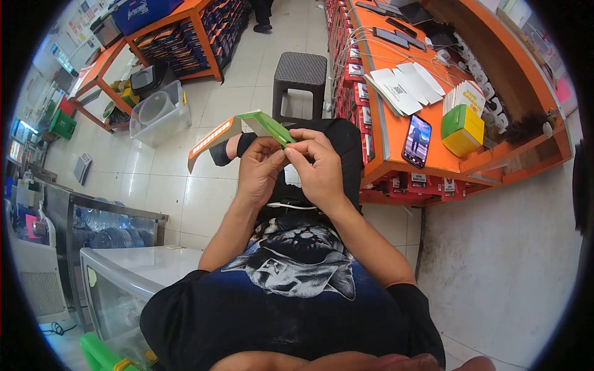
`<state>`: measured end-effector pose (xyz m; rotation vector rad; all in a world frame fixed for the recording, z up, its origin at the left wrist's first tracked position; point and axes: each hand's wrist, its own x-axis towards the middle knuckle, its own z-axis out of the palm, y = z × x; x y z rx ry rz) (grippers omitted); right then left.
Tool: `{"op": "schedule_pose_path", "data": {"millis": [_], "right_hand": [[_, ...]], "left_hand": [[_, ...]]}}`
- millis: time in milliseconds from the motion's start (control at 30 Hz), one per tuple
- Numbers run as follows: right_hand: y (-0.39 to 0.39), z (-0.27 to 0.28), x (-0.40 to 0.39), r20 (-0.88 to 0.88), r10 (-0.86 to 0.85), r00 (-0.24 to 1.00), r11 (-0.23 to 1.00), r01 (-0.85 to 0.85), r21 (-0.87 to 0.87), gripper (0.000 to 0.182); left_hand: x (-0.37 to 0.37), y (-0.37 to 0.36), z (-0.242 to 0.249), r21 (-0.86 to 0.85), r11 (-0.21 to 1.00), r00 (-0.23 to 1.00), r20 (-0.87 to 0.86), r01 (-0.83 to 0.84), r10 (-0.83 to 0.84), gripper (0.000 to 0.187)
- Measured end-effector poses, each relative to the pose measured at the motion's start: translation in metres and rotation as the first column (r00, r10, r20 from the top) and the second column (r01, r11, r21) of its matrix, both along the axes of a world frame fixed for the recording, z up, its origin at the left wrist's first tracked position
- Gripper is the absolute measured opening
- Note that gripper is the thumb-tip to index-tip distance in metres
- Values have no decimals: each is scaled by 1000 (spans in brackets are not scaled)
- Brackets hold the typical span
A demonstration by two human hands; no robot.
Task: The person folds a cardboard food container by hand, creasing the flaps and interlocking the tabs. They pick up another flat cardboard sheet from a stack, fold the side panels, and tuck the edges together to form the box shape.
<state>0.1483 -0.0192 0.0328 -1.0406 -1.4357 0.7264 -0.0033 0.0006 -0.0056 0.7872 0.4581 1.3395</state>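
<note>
In front of my lap I hold a folding cardboard carton (270, 125), green on one part and orange with white print on a long flap that sticks out to the left. My left hand (258, 170) pinches its lower edge from the left. Close beside it, my right hand (320, 167) grips the green end between thumb and fingers. My fingertips nearly meet and cover part of the carton's edge. On the orange counter to the right stands a made-up yellow and green box (463, 131), with several flat white carton blanks (405, 86) behind it.
A phone (418, 141) lies lit on the orange counter (387, 148), with more phones and cables farther back. A grey stool (301, 71) stands ahead. A clear plastic bin (162, 117) sits on the tiled floor to the left. A white appliance (133, 266) is near my left elbow.
</note>
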Motion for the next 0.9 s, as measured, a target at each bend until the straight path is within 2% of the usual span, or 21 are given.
{"op": "schedule_pose_path", "data": {"millis": [33,67,133,167,267,300,433,500,733,900], "right_hand": [[1,-2,0,82,-32,996,995,24,93,11],[1,-4,-1,83,-33,996,995,25,95,11],[-1,-5,-6,-196,26,980,999,-31,-23,10],[-1,-5,-6,-196,28,980,999,-33,-22,10],[-3,4,-7,-122,11,993,999,-5,49,10],[-3,5,-6,-52,-4,999,992,11,122,10],[-5,5,-5,99,-37,994,959,7,284,11],[-5,7,-4,118,-34,992,956,-2,295,12],[-4,15,0,122,-49,991,973,20,228,11],[-2,15,-3,135,-45,990,963,7,269,10]], "left_hand": [[-1,-1,0,-1,1000,1000,0,1,-1,16],[-1,-1,1,8,1000,1000,3,1,-1,17],[-2,-1,2,16,1000,1000,7,-2,2,18],[-1,-1,2,19,1000,999,39,6,-7,18],[-3,-1,1,-1,1000,995,97,10,-10,18],[-4,-1,0,-24,1000,992,123,7,-4,18],[-8,4,-2,47,999,998,56,-2,-1,16],[-8,4,0,31,999,999,-1,-40,40,13],[-2,1,3,48,998,999,8,-52,51,11],[-4,2,2,52,998,999,28,-42,41,13]]}}
